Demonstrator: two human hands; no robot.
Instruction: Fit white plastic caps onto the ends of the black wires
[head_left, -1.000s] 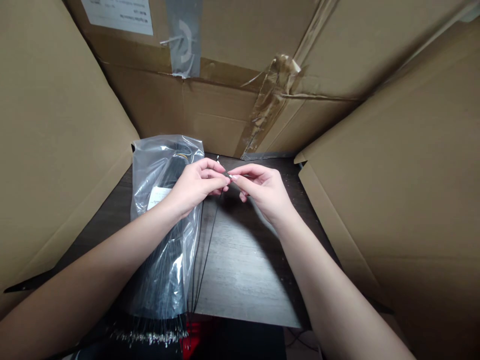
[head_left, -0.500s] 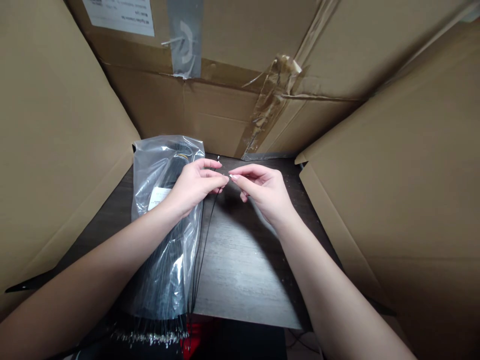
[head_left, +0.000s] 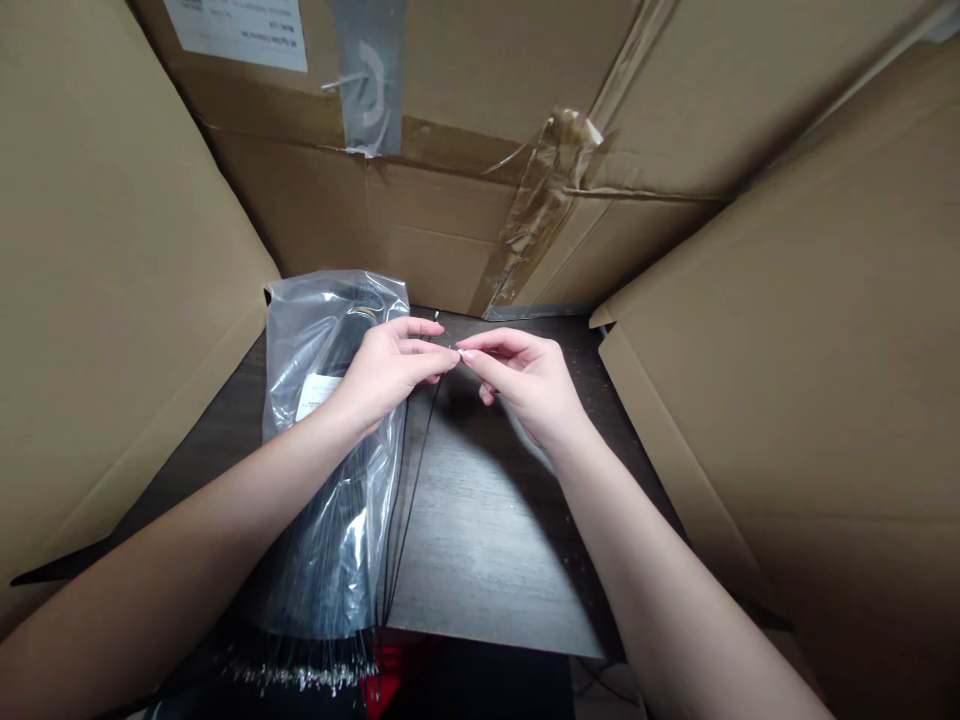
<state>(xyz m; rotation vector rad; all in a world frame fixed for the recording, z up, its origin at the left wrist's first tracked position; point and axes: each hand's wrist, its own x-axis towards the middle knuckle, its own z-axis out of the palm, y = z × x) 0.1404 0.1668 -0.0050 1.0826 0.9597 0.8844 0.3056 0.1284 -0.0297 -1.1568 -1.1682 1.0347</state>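
Note:
My left hand (head_left: pixel 397 365) is closed in a pinch, and a thin black wire (head_left: pixel 420 455) runs down from it toward the table's front edge. Fingertip to fingertip with it, my right hand (head_left: pixel 525 375) pinches a tiny whitish piece (head_left: pixel 460 354), too small to name. Behind my left hand and forearm lies a clear plastic bag (head_left: pixel 337 290) holding a bundle of black wires. Their shiny metal ends (head_left: pixel 315 675) stick out of the bag's near end, past the table edge. A small metal-tipped wire end (head_left: pixel 436 316) shows just beyond my left fingers.
Cardboard walls stand at the left (head_left: pixel 112 250), the back (head_left: pixel 450 215) and the right (head_left: pixel 810 350) of the dark wooden table (head_left: pixel 495 540). A white label (head_left: pixel 315 393) is on the bag. Something red (head_left: pixel 405 670) shows below the table's front edge.
Both hands stay almost in place, fingertips meeting. The wire below my left hand has swung slightly to the right.

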